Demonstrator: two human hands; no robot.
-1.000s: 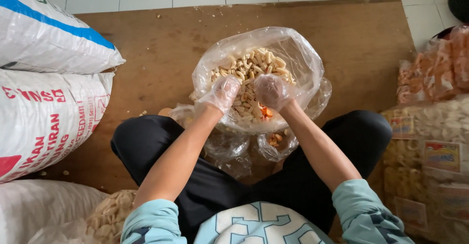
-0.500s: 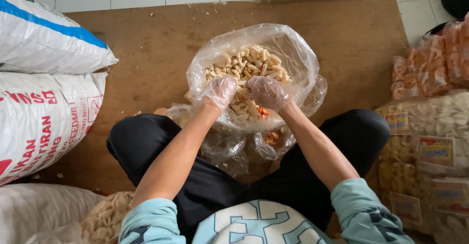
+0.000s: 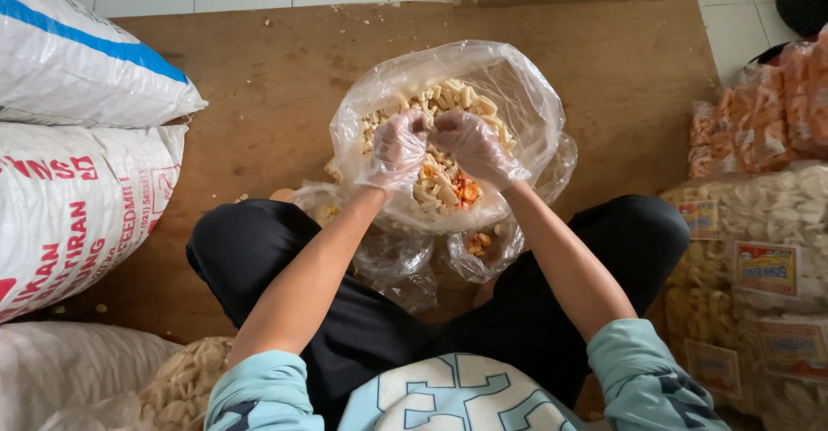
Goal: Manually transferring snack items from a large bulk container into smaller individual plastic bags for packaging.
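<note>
White woven sacks [image 3: 78, 138] stacked at left, contents hidden. Centre: left hand [image 3: 395, 151] and right hand [image 3: 476, 148], both gloved, pinch the near rim of the clear plastic bag [image 3: 526, 103] on the wooden board [image 3: 259, 77]. It holds pale tube crackers [image 3: 448, 103]. Risk: rim slips or thin plastic tears, so crackers would spill. A smaller bag [image 3: 479, 254] near the knees holds a few pieces. Right: packed snack bags [image 3: 759, 224], pale and orange chips.
</note>
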